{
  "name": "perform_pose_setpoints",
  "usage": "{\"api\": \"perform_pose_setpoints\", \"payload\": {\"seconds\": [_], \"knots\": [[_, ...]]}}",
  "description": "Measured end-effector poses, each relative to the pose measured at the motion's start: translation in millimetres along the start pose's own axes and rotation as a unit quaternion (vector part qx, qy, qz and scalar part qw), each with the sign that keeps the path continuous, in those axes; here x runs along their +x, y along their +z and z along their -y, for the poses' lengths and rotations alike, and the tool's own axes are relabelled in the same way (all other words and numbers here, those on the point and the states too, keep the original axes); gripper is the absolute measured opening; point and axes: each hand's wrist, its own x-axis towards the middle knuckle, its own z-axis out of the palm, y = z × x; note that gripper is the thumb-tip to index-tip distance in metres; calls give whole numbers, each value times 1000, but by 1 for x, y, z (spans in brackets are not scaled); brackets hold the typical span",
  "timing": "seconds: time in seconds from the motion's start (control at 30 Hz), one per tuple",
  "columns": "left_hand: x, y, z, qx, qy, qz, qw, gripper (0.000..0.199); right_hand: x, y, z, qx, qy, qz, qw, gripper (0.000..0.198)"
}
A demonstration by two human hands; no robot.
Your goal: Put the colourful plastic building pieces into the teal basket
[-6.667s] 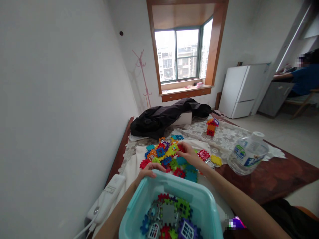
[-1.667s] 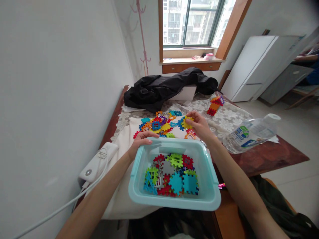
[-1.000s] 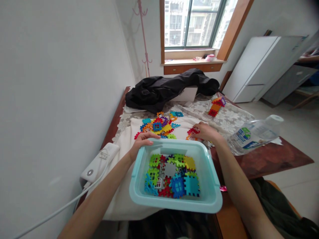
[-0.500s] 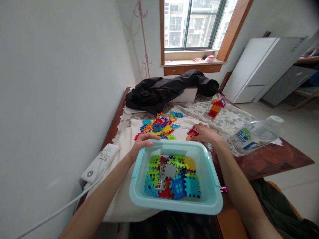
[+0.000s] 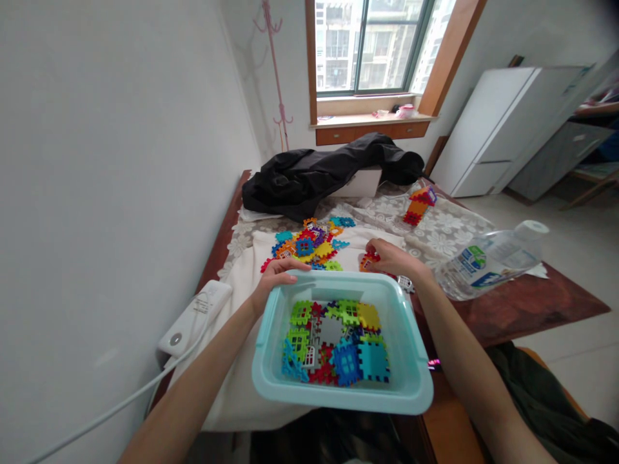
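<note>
Holding tub (image 5: 338, 401) by its far-left corner with left hand (image 5: 280, 274), palm down, closed on the rim, fingers laid along it. With left forearm slanted alongside tub's left side. Out past tub's far rim, near its right end: right hand (image 5: 396, 259), back upward, wrist bent inward, index finger and thumb curled at red and orange pieces (image 5: 367, 260). Cannot tell whether pinching or only touching. With right forearm close by tub's right edge.

Inside tub, below the rim: layer of toothed pieces (image 5: 331, 330) in lime, blue, red, gray, yellow. Beyond tub's far-left rim: mixed heap (image 5: 314, 245) on white cloth (image 5: 229, 399). Between heap and right hand, beyond tub: stretch of cloth, sideways room. Right of tub, past right forearm: clear bottle (image 5: 488, 261), hemming in that side. Left of tub, past left forearm: power strip (image 5: 196, 316). Farther beyond tub: black cloth (image 5: 333, 171), small house of joined pieces (image 5: 418, 206).

Hard to make out: right hand's other fingers, hidden behind its back. Lower pieces in tub covered by upper ones. Nearest part of heap cut off by tub's far rim. Just off tub's far-right corner: gray piece (image 5: 405, 283), partly covered. Between tub and right forearm: pink-lit thing (image 5: 434, 365), too small to identify. Nearer than tub: both forearms cut off at frame's bottom.
</note>
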Motion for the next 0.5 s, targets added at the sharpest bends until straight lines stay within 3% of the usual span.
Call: {"api": "perform_pose_setpoints", "payload": {"seconds": [0.17,0.3,0.37,0.47,0.5], "knots": [[-1,1,-2,1,0,0,1000,35,1,-3,8,93,-52,-18,994,20],[-2,4,-6,3,-2,3,1000,34,6,-2,11,229,-95,-134,960,19],[-2,6,-8,1,2,5,1000,33,6,-2,18,364,-112,-169,909,29],[-3,7,-9,-5,6,11,1000,31,-3,-5,35,550,-157,-185,799,43],[-3,7,-9,-6,5,12,1000,31,-9,-6,41,580,-175,-182,774,45]]}}
